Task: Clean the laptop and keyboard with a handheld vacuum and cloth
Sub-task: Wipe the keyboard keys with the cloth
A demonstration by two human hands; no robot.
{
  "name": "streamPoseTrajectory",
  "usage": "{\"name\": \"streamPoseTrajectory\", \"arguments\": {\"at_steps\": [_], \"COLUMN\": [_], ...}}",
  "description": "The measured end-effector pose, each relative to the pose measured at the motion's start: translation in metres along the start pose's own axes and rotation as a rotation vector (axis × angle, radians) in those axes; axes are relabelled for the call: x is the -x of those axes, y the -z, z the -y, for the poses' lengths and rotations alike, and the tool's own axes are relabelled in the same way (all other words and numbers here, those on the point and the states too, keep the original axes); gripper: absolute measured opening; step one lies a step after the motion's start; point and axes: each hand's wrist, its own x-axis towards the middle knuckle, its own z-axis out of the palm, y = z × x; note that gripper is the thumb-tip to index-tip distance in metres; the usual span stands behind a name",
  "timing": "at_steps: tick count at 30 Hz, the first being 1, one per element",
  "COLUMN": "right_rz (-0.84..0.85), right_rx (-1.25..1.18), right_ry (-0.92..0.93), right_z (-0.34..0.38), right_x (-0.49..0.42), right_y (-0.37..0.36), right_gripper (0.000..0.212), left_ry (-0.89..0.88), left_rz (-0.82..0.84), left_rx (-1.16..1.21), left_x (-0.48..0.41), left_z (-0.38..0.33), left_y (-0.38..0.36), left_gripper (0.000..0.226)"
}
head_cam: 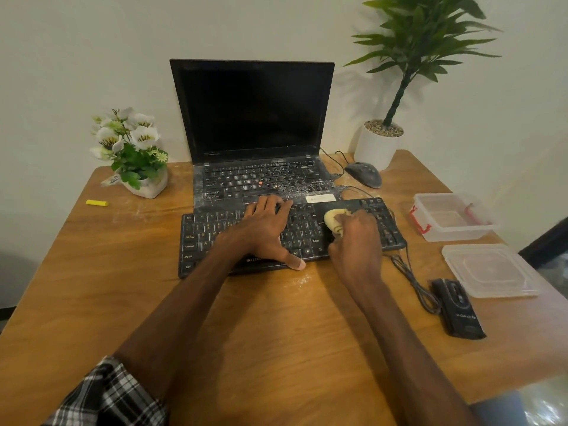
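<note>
Dusty black wired keyboard [203, 238], front edge printed "ZEBR…", keys "Caps Lock", "Ctrl" legible. Dusty black laptop [252, 112] just behind it. Left hand [264, 229] flat, fingers spread on keys. Right hand [356, 238] grips pale yellow cloth [333, 219] on keyboard's right half. Black handheld vacuum [458, 309] right of keyboard, label unreadable.

"Where does the view look from?"

"From the person's head, above the near side of the wooden table [92, 272]. It faces forward and down, and both forearms [190, 296] reach in from the bottom edge."

"How near is it?"

"Close. The keyboard [196, 241] sits mid-frame, with the laptop [252, 112] just behind it and the wall [92, 41] beyond. The wide lens bows the table's edges."

"Does a second view share any of this?"

"This one view carries the whole scene."
</note>
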Motion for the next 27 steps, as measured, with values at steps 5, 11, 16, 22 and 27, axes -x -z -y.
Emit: {"name": "streamPoseTrajectory", "arguments": {"at_steps": [5, 11, 16, 22, 27], "right_rz": [0.135, 0.055, 0.132, 0.138, 0.153], "right_rx": [-0.219, -0.212, -0.056, 0.125, 0.076], "right_ry": [0.028, -0.051, -0.024, 0.038, 0.069], "right_z": [-0.013, -0.018, 0.012, 0.041, 0.04], "right_x": [-0.014, -0.019, 0.001, 0.014, 0.015], "right_y": [0.019, 0.028, 0.01, 0.001, 0.005], "right_gripper": [0.041, 0.04, 0.042, 0.036, 0.031], "left_ry": [-0.003, -0.007, -0.004, -0.009, -0.009], "left_rz": [0.006, 0.003, -0.001, -0.012, -0.013], "left_rx": [0.012, 0.018, 0.006, 0.006, 0.015], "left_x": [0.002, 0.002, 0.004, 0.005, 0.003], "left_z": [0.0, 0.0, -0.003, -0.005, -0.002], "left_y": [0.002, 0.003, 0.005, 0.004, 0.003], "left_gripper": [0.149, 0.148, 0.148, 0.146, 0.147]}}
